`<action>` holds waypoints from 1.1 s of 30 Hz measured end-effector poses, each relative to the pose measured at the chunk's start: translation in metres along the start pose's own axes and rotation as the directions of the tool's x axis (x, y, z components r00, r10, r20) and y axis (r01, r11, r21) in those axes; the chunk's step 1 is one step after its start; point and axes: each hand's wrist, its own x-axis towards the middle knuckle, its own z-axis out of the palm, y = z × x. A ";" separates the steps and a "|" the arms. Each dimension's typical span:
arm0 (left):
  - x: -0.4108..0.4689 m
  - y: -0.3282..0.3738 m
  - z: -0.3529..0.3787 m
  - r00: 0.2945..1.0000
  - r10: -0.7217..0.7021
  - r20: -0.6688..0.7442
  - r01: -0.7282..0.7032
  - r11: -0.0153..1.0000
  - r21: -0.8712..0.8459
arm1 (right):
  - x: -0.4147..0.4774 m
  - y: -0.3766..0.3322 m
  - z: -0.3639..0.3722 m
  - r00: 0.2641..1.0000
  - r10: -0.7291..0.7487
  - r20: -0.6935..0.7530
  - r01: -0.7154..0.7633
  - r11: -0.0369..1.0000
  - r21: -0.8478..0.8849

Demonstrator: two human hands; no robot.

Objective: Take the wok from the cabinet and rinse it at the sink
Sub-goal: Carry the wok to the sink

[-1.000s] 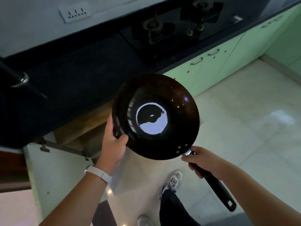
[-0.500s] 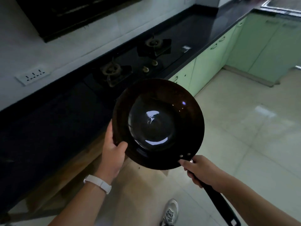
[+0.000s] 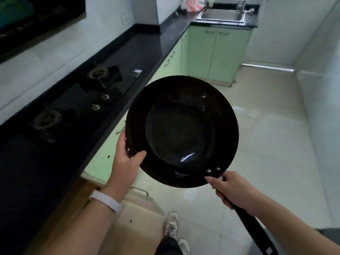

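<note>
wok (image 3: 182,131): held in air over floor, beside counter (image 3: 139,46) front edge | left hand (image 3: 127,162): thumb over near-left rim, fingers hidden beneath | right hand (image 3: 231,190): closed round handle by rivets | sink (image 3: 220,15): far end, well apart

Dim, soft wide-angle view; glare streak inside wok (image 3: 187,157).

The wok (image 3: 182,131) hides the fingers of the left hand (image 3: 127,162); its handle (image 3: 255,230) end leaves the bottom edge. Beyond the wok, the sink (image 3: 220,15) tap is cut off.
</note>
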 end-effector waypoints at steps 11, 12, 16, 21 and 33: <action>0.105 -0.016 0.129 0.971 -0.010 0.239 0.044 0.989 -0.140 | 0.010 0.012 -0.085 0.943 0.170 -0.288 -0.160 0.985 0.058; 0.116 -0.016 0.140 0.967 -0.011 0.254 0.049 0.988 -0.143 | 0.014 0.010 -0.092 0.935 0.177 -0.308 -0.166 0.984 0.061; 0.159 -0.012 0.179 0.951 -0.024 0.308 0.080 0.982 -0.170 | 0.032 -0.004 -0.121 0.911 0.206 -0.358 -0.184 0.978 0.093; 0.219 -0.007 0.225 0.916 -0.042 0.400 0.131 0.971 -0.198 | 0.059 -0.015 -0.154 0.874 0.247 -0.419 -0.194 0.967 0.165; 0.296 0.011 0.343 0.860 -0.009 0.509 0.109 0.980 -0.167 | 0.110 -0.003 -0.246 0.840 0.261 -0.475 -0.147 0.953 0.264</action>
